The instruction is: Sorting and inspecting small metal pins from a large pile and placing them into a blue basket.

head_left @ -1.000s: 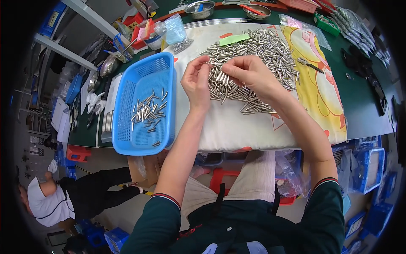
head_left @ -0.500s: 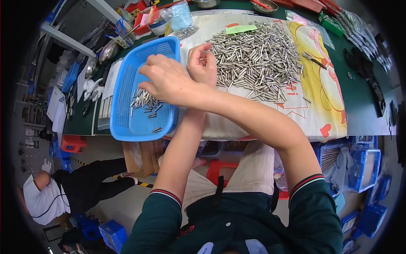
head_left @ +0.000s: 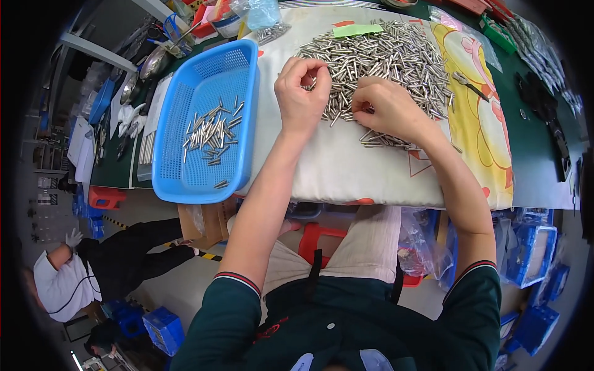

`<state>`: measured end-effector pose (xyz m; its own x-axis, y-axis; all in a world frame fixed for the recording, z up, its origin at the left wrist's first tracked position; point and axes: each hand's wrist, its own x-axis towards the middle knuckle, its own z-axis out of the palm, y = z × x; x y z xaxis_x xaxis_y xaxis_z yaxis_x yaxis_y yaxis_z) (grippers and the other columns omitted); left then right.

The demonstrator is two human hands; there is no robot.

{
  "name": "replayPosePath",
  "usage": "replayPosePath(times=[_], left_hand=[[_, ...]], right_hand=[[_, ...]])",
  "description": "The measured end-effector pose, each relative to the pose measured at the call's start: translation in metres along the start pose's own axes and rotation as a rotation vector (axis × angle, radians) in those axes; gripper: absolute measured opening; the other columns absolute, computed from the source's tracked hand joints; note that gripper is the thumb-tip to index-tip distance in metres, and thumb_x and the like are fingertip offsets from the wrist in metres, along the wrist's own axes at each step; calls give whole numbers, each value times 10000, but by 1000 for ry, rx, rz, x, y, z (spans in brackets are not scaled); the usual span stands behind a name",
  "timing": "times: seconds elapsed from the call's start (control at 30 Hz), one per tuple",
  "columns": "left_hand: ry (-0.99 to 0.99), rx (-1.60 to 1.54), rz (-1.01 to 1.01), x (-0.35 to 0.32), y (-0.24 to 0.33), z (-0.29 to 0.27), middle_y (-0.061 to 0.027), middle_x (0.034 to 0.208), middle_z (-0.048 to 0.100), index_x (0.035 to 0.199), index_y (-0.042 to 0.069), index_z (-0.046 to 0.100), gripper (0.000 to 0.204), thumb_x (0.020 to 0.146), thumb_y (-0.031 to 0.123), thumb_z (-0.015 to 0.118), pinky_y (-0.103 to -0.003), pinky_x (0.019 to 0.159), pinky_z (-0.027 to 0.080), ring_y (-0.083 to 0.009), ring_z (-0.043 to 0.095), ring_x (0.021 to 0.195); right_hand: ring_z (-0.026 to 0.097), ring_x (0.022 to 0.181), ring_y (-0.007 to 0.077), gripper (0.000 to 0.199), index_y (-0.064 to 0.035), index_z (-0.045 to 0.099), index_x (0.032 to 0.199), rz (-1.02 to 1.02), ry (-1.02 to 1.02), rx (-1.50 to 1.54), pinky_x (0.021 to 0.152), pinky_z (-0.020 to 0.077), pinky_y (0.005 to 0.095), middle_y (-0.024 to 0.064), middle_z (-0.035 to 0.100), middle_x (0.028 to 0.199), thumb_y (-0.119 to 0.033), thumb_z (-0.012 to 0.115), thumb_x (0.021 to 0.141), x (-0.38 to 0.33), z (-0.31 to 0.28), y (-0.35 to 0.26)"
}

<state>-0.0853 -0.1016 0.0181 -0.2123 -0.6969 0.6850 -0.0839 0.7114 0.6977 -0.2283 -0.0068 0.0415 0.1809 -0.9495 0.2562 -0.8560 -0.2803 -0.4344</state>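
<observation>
A broad heap of short silvery metal pins (head_left: 396, 55) lies on a cushion with a printed cloth cover (head_left: 371, 179). My left hand (head_left: 301, 96) is at the heap's left edge, thumb and fingers curled together; whatever they pinch is hidden. At the front of the heap my right hand (head_left: 390, 108) bends over the pins with its fingers drawn in, and their tips are partly covered. Left of the cushion stands a blue perforated plastic basket (head_left: 166, 117), holding a smaller scatter of similar pins (head_left: 210, 133). A light green strip (head_left: 357, 29) rests on the heap's far side.
Dark-handled pliers (head_left: 470, 86) lie right of the heap. A green tray (head_left: 498, 34) and bagged metal rods (head_left: 538, 55) are at the far right. White gloves (head_left: 130, 119) lie left of the basket. Another person (head_left: 74, 278) is on the lower left.
My right hand has uncrossed from over the basket and moved right to the heap. More pins now show in the basket. My left hand has shifted slightly right.
</observation>
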Motion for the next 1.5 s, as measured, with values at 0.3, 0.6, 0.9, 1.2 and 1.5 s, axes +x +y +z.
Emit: replayPosePath(times=[0.3, 0.6, 0.9, 1.2, 1.5], left_hand=[[-230, 60, 37, -28, 18, -14, -71, 675, 559, 716, 19, 607, 39, 684, 2, 621, -285, 521, 434, -188, 542, 583], [-511, 442, 320, -41, 20, -18, -52, 720, 527, 741, 39, 622, 80, 670, 44, 657, -354, 663, 406, -228, 530, 730], [-517, 455, 220, -47, 30, -42, -78, 757, 531, 727, 27, 603, 71, 660, 22, 628, -373, 690, 412, -259, 525, 764], [-627, 516, 322, -38, 23, -34, -79, 820, 539, 835, 24, 641, 178, 676, -45, 600, -350, 698, 442, -247, 523, 785], [-833, 615, 456, -27, 36, -46, -53, 799, 514, 809, 65, 615, 126, 690, 26, 626, -338, 703, 413, -220, 502, 826]], right_hand=[[556, 758, 272, 86, -32, 597, 700, -75, 55, -158, 667, 452, 386, 98, 539, 745, -103, 613, 654, -10, 11, -1], [553, 769, 273, 75, -25, 596, 673, -101, 146, -197, 677, 455, 384, 97, 537, 728, -88, 601, 633, -11, 15, -2], [598, 750, 273, 58, -16, 620, 627, -207, 47, -200, 651, 490, 375, 103, 590, 709, -41, 572, 604, -14, 10, -15], [561, 755, 254, 84, -20, 586, 691, -240, 72, -176, 680, 471, 365, 87, 549, 733, -69, 598, 623, -11, 19, -8], [579, 742, 262, 50, -14, 588, 658, -224, 66, -220, 661, 477, 377, 96, 568, 707, -55, 585, 628, -12, 23, -3]])
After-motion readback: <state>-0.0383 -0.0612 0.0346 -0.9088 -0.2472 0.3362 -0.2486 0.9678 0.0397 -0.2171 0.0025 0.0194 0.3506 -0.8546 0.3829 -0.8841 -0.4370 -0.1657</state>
